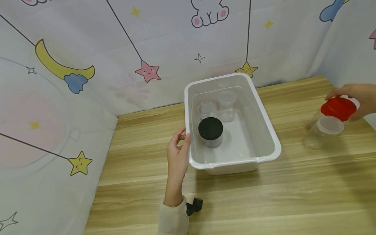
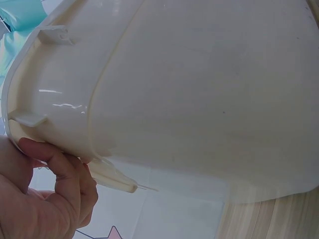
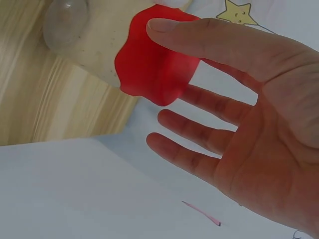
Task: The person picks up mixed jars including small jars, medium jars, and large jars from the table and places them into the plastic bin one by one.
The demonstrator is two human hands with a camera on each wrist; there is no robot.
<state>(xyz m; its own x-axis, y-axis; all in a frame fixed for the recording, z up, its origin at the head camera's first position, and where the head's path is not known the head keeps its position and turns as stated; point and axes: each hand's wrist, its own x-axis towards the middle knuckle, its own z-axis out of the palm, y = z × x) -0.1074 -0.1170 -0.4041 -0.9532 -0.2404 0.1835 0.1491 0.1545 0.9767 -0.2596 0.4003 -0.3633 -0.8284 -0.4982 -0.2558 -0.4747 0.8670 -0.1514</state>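
Observation:
In the head view, the left hand [image 1: 177, 156] grips the left rim of a white bin [image 1: 232, 167], thumb on top; the left wrist view shows curled fingers of that hand [image 2: 55, 191] at the bin's edge, its outer side [image 2: 199, 94] filling the frame. At the right, the right hand [image 1: 363, 98] holds a clear jar by its red lid [image 1: 338, 108]. The right wrist view has the thumb of this hand [image 3: 269, 109] across the red lid [image 3: 154, 59], with two lower fingers extended. A smaller clear jar [image 1: 322, 133] stands in front of the red-lidded one.
Inside the bin are a black-lidded jar [image 1: 210, 129] and two clear jars [image 1: 207, 109], [image 1: 227, 106] with pale lids. A small black object [image 1: 197, 204] shows beside the left sleeve. Behind the wooden table [image 1: 141, 163] hangs a printed cloth [image 1: 170, 39].

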